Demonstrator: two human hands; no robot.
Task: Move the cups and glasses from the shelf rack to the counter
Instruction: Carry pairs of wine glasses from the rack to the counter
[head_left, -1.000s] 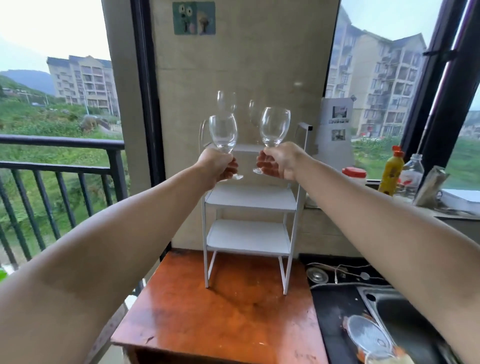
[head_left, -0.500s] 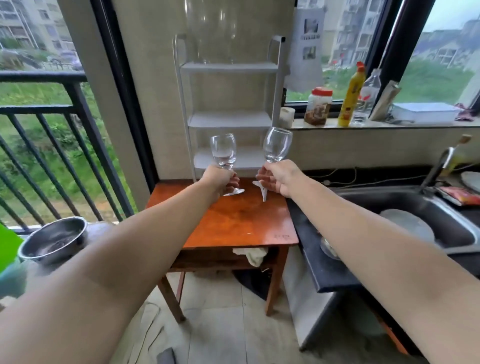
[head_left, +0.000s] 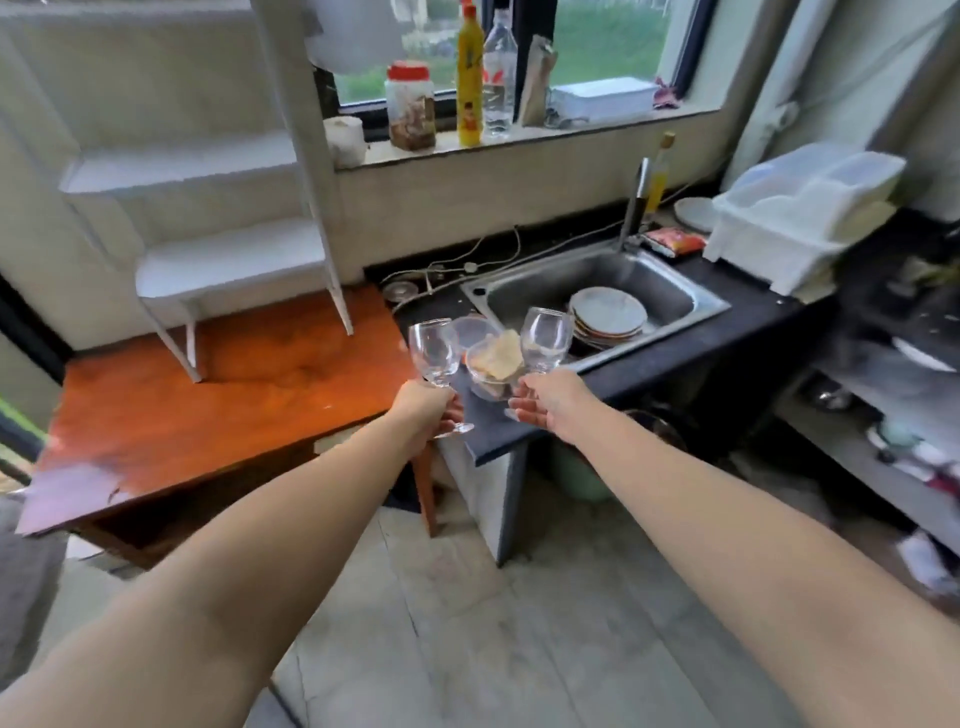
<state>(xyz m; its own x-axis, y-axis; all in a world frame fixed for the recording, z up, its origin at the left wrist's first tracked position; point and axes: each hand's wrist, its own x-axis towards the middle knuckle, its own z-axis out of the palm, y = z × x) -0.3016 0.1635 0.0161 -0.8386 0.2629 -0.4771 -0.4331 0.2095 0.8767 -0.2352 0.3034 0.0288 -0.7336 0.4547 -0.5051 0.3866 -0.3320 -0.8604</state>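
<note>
Fingers (head_left: 451, 411) round L glass (head_left: 434, 352) stem, R hand (head_left: 548, 400) w/ R glass (head_left: 546, 339), over counter (head_left: 649, 358)

Clear glass goblets (head_left: 435, 352); glossy wooden table (head_left: 218, 395).

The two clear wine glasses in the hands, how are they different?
The clear wine glass in the left hand shows its round foot below the fingers; the clear wine glass in the right hand has its foot hidden by the right hand. The left glass sits lower and leans slightly; the right one stands straighter, in front of the steel sink. Both are empty, held by the stem; the left hand grips likewise.
</note>
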